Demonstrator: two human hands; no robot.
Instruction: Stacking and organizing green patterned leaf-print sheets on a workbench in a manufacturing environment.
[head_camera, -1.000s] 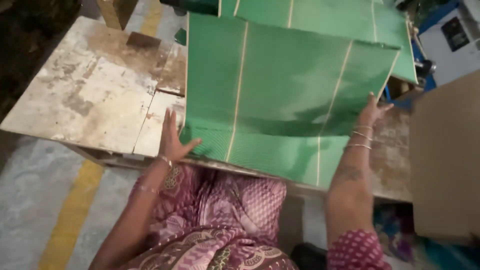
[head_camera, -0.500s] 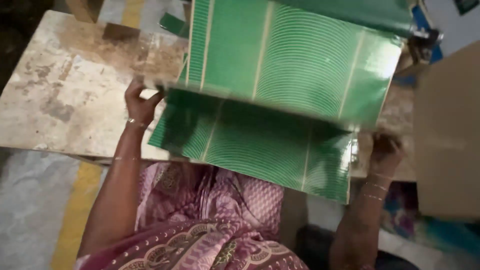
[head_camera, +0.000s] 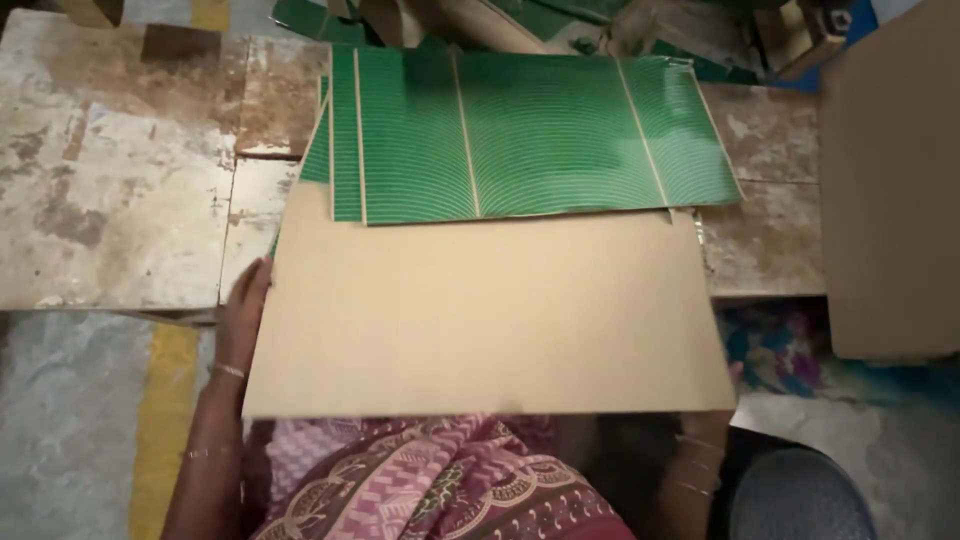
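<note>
A large card sheet (head_camera: 490, 310) lies folded toward me, its plain brown back facing up and its green striped face (head_camera: 520, 135) showing on the far half over the worn table (head_camera: 120, 180). My left hand (head_camera: 243, 312) grips the sheet's left edge, thumb side against the brown panel. My right hand (head_camera: 712, 408) is mostly hidden under the sheet's lower right corner; only the wrist with bangles shows, so it holds that corner from below.
More green sheets and brown card pieces (head_camera: 450, 20) pile up at the table's far edge. A tall brown cardboard panel (head_camera: 890, 180) stands at the right. A yellow line (head_camera: 165, 420) runs along the grey floor at the left.
The green sheet was held open with its printed face toward me; its near half has since been flipped over, so the brown back now faces up. Both hands shifted lower along its edges.
</note>
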